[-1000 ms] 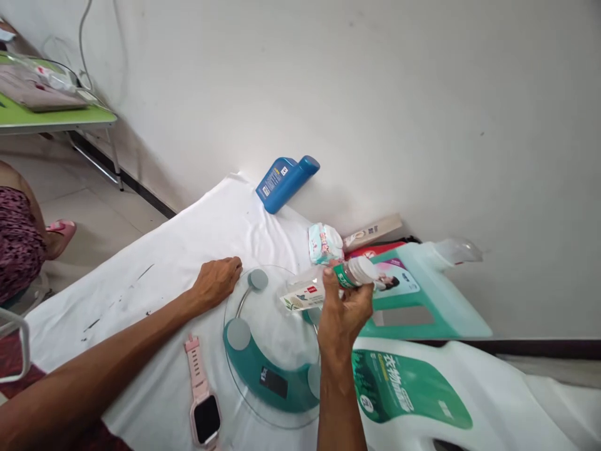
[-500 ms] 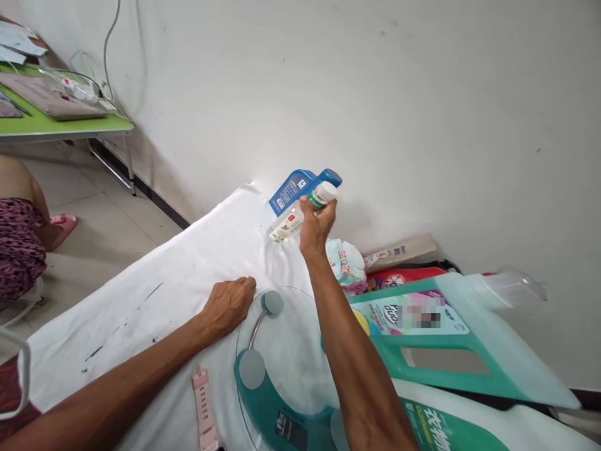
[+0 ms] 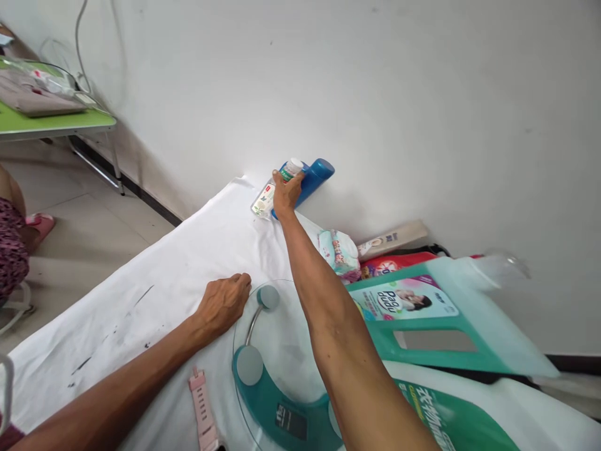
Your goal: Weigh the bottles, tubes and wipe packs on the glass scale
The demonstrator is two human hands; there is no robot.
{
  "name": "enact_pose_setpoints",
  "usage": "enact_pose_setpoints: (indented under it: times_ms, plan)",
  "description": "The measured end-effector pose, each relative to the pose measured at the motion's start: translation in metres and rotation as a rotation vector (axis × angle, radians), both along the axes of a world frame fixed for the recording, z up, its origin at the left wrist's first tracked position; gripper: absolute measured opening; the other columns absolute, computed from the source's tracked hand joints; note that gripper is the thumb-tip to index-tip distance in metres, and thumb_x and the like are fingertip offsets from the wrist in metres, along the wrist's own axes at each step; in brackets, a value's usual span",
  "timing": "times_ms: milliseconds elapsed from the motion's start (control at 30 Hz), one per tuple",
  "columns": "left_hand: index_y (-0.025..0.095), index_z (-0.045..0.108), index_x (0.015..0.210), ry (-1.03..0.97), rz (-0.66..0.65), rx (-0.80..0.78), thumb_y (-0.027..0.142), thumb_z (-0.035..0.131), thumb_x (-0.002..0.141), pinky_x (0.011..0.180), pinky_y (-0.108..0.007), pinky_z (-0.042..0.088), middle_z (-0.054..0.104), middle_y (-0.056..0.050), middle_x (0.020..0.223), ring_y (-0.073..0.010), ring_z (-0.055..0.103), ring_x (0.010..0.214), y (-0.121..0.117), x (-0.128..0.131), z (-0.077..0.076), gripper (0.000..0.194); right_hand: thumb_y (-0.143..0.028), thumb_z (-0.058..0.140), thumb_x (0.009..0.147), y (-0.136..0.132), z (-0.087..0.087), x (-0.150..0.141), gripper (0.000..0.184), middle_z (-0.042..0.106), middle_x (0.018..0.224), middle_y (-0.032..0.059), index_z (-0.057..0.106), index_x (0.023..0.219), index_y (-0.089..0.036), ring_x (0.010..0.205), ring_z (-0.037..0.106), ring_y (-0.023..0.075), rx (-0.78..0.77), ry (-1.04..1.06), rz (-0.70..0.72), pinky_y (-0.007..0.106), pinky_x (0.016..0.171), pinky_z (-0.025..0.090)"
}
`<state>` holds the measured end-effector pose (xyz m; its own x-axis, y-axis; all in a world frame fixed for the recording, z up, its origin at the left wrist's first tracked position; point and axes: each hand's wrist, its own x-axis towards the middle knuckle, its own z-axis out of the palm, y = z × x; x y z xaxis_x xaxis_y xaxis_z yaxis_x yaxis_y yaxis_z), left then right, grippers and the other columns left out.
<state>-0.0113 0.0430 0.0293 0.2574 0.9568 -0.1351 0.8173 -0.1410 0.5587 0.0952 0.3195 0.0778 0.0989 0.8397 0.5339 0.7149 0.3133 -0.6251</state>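
Note:
My right hand point(image 3: 287, 191) is closed around a clear bottle point(image 3: 263, 202) with a white cap and a leafy label, at the far corner of the cloth-covered table. Just behind it stand blue bottles point(image 3: 317, 178), partly hidden by the clear bottle and my hand. My left hand point(image 3: 224, 302) rests knuckles-up on the white cloth point(image 3: 188, 250), its fingers curled in and nothing showing in them. Beside its fingertips lies a round glass scale point(image 3: 263, 388) with a teal base and grey discs. A pink watch strap point(image 3: 203, 401) lies below my left wrist.
Along the right side are a large green-and-clear jug point(image 3: 422, 344), a white-and-green detergent bottle point(image 3: 451, 407), a soft pack point(image 3: 339, 250), a red bag point(image 3: 399, 263) and a long box point(image 3: 392, 240). A wall stands behind. At left are a green table point(image 3: 56, 125) and a person's leg point(image 3: 14, 194).
My right hand has carried the clear bottle left and slightly away from me, now in front of the blue bottle at the left. My left hand stays put on the cloth. The view has shifted slightly.

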Motion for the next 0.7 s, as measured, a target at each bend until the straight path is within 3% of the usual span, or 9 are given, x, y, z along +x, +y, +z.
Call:
enact_pose_setpoints:
  times_ms: [133, 233, 400, 567, 700]
  plan:
    - [0.024, 0.060, 0.112, 0.002, 0.005, 0.015, 0.028, 0.033, 0.113, 0.072, -0.035, 0.040, 0.077, -0.006, 0.117, -0.0261, 0.075, 0.100, 0.001, -0.001, 0.000, 0.028, -0.038, 0.066, 0.097, -0.029, 0.010, 0.020, 0.058, 0.055, 0.144, 0.0202, 0.037, 0.143, -0.016, 0.140, 0.052, 0.0302, 0.040, -0.002, -0.033, 0.053, 0.123, 0.038]
    - [0.024, 0.061, 0.115, 0.007, -0.001, 0.014, 0.028, 0.033, 0.113, 0.071, -0.035, 0.038, 0.077, -0.006, 0.119, -0.0263, 0.075, 0.099, 0.000, -0.001, 0.000, 0.029, -0.038, 0.067, 0.094, -0.061, 0.016, 0.064, 0.065, 0.050, 0.153, 0.0199, 0.036, 0.148, -0.020, 0.144, 0.047, 0.0324, 0.081, -0.097, -0.093, 0.055, 0.124, 0.036]
    - [0.024, 0.063, 0.118, 0.035, 0.005, 0.018, 0.029, 0.032, 0.114, 0.071, -0.035, 0.037, 0.077, -0.007, 0.122, -0.0276, 0.075, 0.102, 0.000, -0.001, -0.001, 0.032, -0.039, 0.075, 0.088, -0.099, 0.019, 0.147, 0.075, 0.046, 0.157, 0.0285, 0.042, 0.148, -0.009, 0.151, 0.039, 0.0398, -0.341, -0.324, -0.538, 0.054, 0.124, 0.034]
    - [0.023, 0.064, 0.117, 0.036, 0.007, 0.039, 0.031, 0.032, 0.114, 0.071, -0.037, 0.037, 0.077, -0.008, 0.121, -0.0290, 0.074, 0.100, 0.000, -0.001, -0.004, 0.033, -0.040, 0.089, 0.076, -0.106, 0.005, 0.178, 0.088, 0.051, 0.152, 0.0336, 0.049, 0.145, -0.004, 0.147, 0.046, 0.0466, -0.565, -0.318, -0.687, 0.061, 0.122, 0.036]
    - [0.022, 0.064, 0.118, 0.021, 0.007, 0.045, 0.030, 0.033, 0.113, 0.072, -0.037, 0.038, 0.078, -0.008, 0.117, -0.0286, 0.074, 0.098, -0.001, -0.002, -0.003, 0.033, -0.039, 0.091, 0.073, -0.103, -0.007, 0.187, 0.090, 0.057, 0.144, 0.0379, 0.048, 0.143, -0.003, 0.140, 0.056, 0.0457, -0.633, -0.325, -0.774, 0.060, 0.116, 0.043]
